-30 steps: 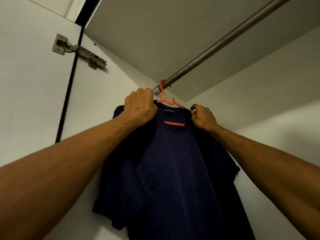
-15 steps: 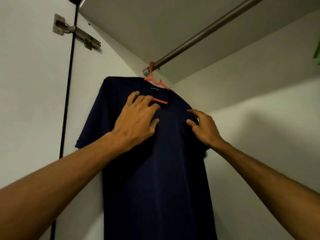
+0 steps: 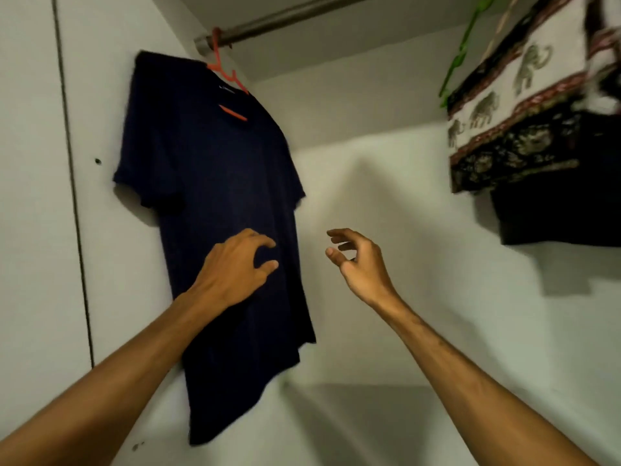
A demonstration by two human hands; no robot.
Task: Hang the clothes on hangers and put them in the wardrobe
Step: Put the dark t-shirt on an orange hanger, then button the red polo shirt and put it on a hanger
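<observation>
Our left fingers [image 3: 265, 244] are spread and loosely curled, clamped on nothing. The left hand [image 3: 235, 267] hovers in front of the lower middle of the navy T-shirt [image 3: 215, 183], and we cannot tell whether the fingertips brush the cloth. Our right hand [image 3: 358, 260], just right of the shirt's edge at mid-frame, is likewise loose, its fingers [image 3: 339, 234] apart and holding nothing. The shirt hangs at the upper left of the frame on an orange hanger [image 3: 223, 70], whose hook sits over the metal rail [image 3: 285, 18] close to its end by the side wall. We judge the shirt light, soft and limp. It would slide or bunch if tugged low down, so the shoulders or the hanger's neck are the places to take hold. The wardrobe [image 3: 369, 196] holds this shirt and, well apart at the upper right, a green hanger [image 3: 460, 52] beside an elephant-print cloth [image 3: 524, 105] with a dark garment [image 3: 554, 213] beneath it. This shirt looks done, and the open stretch of rail between the two would take the next one.
</observation>
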